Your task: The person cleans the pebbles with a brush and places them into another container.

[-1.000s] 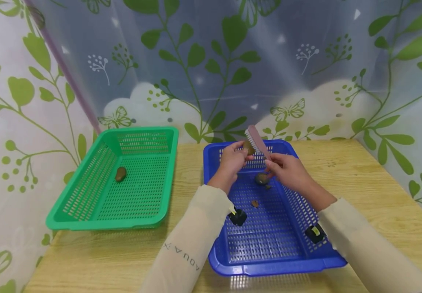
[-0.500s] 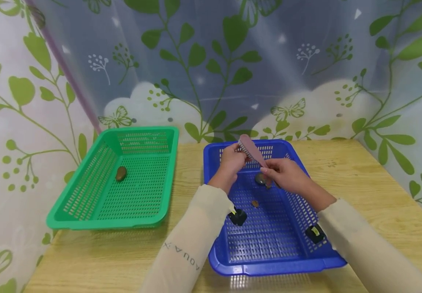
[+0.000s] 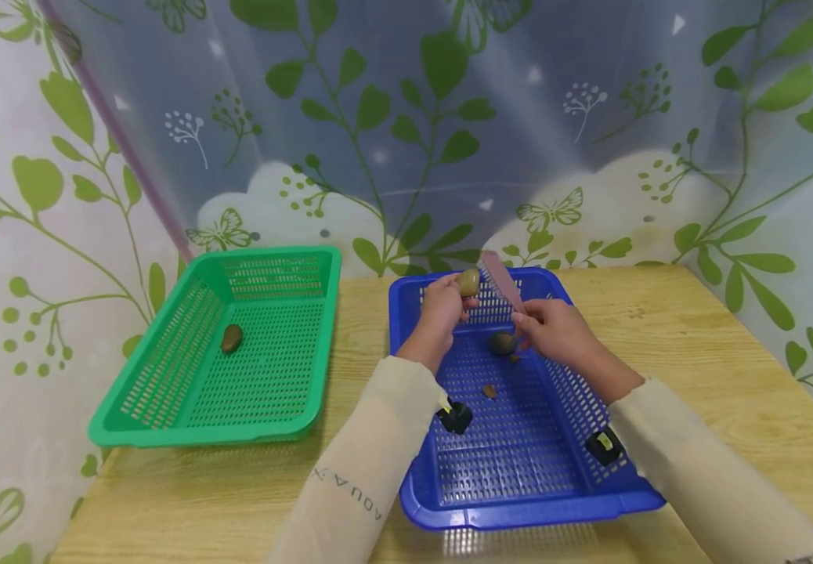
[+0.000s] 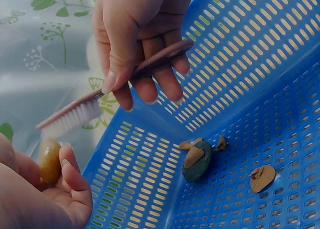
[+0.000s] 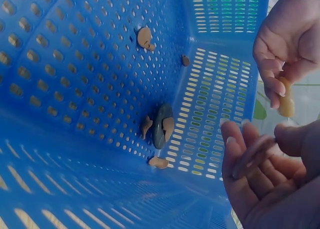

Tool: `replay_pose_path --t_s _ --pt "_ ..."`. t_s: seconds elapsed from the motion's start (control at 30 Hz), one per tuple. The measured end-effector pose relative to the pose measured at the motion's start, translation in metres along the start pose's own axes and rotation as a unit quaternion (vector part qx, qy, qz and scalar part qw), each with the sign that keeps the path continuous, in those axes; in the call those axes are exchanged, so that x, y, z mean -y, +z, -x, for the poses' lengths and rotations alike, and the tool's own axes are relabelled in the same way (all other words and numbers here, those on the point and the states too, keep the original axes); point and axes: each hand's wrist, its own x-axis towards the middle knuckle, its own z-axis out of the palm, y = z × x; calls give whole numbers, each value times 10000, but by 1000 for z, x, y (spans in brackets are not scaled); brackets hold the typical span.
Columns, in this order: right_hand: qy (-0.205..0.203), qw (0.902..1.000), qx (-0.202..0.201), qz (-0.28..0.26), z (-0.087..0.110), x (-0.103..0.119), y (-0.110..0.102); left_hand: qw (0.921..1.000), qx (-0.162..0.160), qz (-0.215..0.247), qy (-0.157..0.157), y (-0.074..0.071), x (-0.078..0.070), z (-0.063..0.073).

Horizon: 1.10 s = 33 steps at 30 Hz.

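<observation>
My left hand (image 3: 438, 312) pinches a smooth yellowish-brown stone (image 3: 468, 283) over the far end of the blue basket (image 3: 519, 517). In my right hand (image 3: 558, 329) is a pink-handled brush (image 3: 501, 283), gripped by the handle between thumb and fingers. Its white bristles (image 4: 80, 120) face the stone and sit right at its top in the left wrist view. Below the hands, a dark grey-green stone (image 4: 196, 166) lies in the basket with a brown clay-like piece (image 4: 194, 157) on top. Another brown piece (image 4: 262, 179) lies apart on the basket floor.
A green basket (image 3: 202, 435) stands to the left on the wooden table (image 3: 360, 376), with a brown stone (image 3: 232, 338) in it. More small brown bits (image 5: 159, 162) lie near the dark stone. A leaf-patterned curtain (image 3: 392, 157) hangs close behind both baskets.
Half a second ago the brush lay across the stone and hid it. It has since swung up and right, turning edge-on, and the stone shows again. The left hand stays nearly in place.
</observation>
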Motion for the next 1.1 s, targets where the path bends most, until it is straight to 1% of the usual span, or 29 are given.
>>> replay_pose_path --t_s 0.1,0.2,0.27,0.4,0.5,0.6,0.67,0.77,0.9,1.0,1.1 --pt "137 9998 -154 -28 -1 0 -1 9999 -34 152 7 0 0 0" --pt "170 9993 -323 -90 -3 -1 0 9999 -2 147 -6 0 0 0" --pt "93 9988 -458 -168 -4 -1 1 9999 41 149 -34 0 1 0" --pt "-245 9968 -688 -331 -2 0 4 9999 144 46 -61 1 3 0" --pt "-498 9959 -640 -392 0 1 5 9996 201 -176 -10 1 5 1" --pt "-609 9969 -440 -234 0 -1 6 9991 231 -327 133 1 7 1" --pt "-645 9975 -261 -133 0 -2 6 9987 235 -373 246 1 8 0" --pt "-677 9976 -103 -76 -1 -3 6 9980 255 -421 402 1 8 0" --pt "-691 9975 -49 -115 -1 -2 6 9965 255 -580 552 0 7 1" --pt "-723 9974 -26 -43 0 0 5 9937 210 -852 701 -1 7 3" --pt "-743 9972 -24 71 0 1 4 9889 134 -1175 904 0 7 3"
